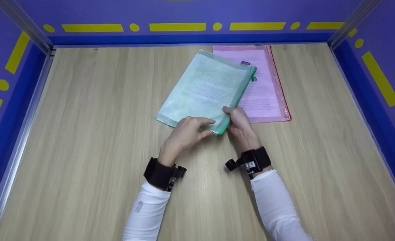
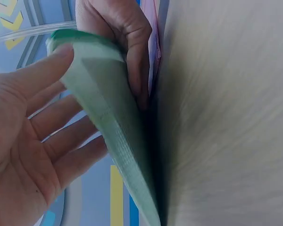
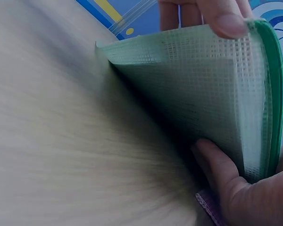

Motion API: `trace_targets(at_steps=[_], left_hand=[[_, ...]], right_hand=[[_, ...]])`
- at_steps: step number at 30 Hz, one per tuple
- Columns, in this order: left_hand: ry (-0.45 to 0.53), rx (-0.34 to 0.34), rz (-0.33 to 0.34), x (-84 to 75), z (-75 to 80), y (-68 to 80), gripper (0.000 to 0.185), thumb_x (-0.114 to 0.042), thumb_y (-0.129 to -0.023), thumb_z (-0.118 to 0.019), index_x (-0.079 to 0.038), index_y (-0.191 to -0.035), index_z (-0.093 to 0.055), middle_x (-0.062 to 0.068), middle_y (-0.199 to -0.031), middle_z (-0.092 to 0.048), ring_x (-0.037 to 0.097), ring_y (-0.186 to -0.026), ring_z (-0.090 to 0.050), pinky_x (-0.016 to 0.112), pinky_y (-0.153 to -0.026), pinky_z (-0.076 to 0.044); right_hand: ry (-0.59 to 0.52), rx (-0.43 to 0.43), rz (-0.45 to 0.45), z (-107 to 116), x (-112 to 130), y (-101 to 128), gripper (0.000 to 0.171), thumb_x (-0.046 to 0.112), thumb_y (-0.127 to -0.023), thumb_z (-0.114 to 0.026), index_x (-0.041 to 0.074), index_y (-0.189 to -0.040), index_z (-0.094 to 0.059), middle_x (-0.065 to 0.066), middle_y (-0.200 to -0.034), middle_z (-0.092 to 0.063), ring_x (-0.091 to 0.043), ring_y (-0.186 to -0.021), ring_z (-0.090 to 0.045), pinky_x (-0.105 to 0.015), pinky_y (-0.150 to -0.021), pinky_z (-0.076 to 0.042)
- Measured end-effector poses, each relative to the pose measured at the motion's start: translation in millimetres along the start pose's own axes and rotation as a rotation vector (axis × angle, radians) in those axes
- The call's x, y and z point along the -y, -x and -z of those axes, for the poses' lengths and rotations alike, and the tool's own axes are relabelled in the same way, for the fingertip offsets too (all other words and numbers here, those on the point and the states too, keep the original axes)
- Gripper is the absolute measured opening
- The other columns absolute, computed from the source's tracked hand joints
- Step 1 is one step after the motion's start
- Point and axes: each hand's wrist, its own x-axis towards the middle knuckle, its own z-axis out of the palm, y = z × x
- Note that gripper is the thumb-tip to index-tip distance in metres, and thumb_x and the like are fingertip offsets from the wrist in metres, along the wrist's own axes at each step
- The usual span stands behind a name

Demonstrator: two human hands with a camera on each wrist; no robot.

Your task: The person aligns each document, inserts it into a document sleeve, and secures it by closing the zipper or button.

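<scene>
A green mesh zip folder [image 1: 200,90] with printed paper inside lies slanted in the head view, its near right corner lifted off the table. My left hand [image 1: 185,134] pinches the near edge by that corner, thumb underneath and fingers on top; the left wrist view shows the thumb [image 2: 61,54] against the mesh underside. At the green zip edge, my right hand [image 1: 243,130] grips the folder with its thumb on top and its fingers below. In the right wrist view the mesh underside [image 3: 193,89] faces me. Part of the near edge is behind my left hand.
A pink zip folder [image 1: 264,100] with printed paper and a red zip edge lies partly under the green one. The wooden table [image 1: 100,134] is bordered by blue panels [image 1: 184,13] with yellow marks at the back and sides.
</scene>
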Motion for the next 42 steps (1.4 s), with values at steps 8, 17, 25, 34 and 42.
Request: trace_targets(at_steps=[8,17,25,34,42], left_hand=[[0.074,-0.129,0.102,22.8,10.8,-3.0,0.045,-0.039,-0.093,-0.067,-0.011,-0.128,-0.067,0.006,-0.129,-0.069,0.022,-0.124,-0.063,0.038,-0.107,-0.049],[0.100,-0.249,0.415,60.5,37.3,-4.4,0.064,-0.042,-0.101,-0.054,-0.011,-0.153,-0.036,0.016,-0.158,-0.039,0.035,-0.145,-0.039,0.049,-0.119,-0.033],[0.273,-0.179,0.588,75.8,49.2,-0.2,0.078,-0.052,-0.101,-0.046,-0.003,-0.157,-0.022,0.023,-0.159,-0.034,0.039,-0.146,-0.035,0.052,-0.119,-0.033],[0.463,-0.300,0.500,74.7,45.3,0.0,0.044,-0.026,-0.105,-0.046,-0.001,-0.142,-0.047,0.021,-0.120,-0.063,0.028,-0.105,-0.063,0.038,-0.091,-0.053],[0.524,-0.386,0.459,72.4,44.9,7.5,0.037,-0.019,-0.106,-0.044,-0.001,-0.137,-0.050,0.021,-0.124,-0.062,0.026,-0.106,-0.060,0.037,-0.093,-0.050]], right_hand=[[0.041,0.005,-0.009,7.1,5.4,0.3,0.048,0.005,-0.101,-0.044,0.003,-0.148,-0.036,-0.010,-0.122,-0.057,-0.020,-0.105,-0.061,-0.036,-0.096,-0.052],[0.035,0.043,0.005,13.0,9.4,3.2,0.046,0.010,-0.102,-0.046,0.006,-0.147,-0.035,-0.008,-0.121,-0.058,-0.019,-0.106,-0.061,-0.033,-0.093,-0.051],[0.074,0.109,0.038,13.3,13.2,6.4,0.046,0.012,-0.102,-0.047,0.006,-0.147,-0.037,-0.007,-0.119,-0.060,-0.018,-0.104,-0.062,-0.031,-0.093,-0.050],[0.138,0.103,0.048,12.6,19.8,15.7,0.043,0.015,-0.101,-0.051,0.007,-0.142,-0.042,-0.003,-0.111,-0.064,-0.015,-0.096,-0.063,-0.030,-0.088,-0.051],[0.189,0.193,0.126,14.5,23.3,28.6,0.053,0.012,-0.099,-0.051,0.008,-0.149,-0.037,-0.005,-0.115,-0.062,-0.016,-0.102,-0.062,-0.028,-0.091,-0.051]])
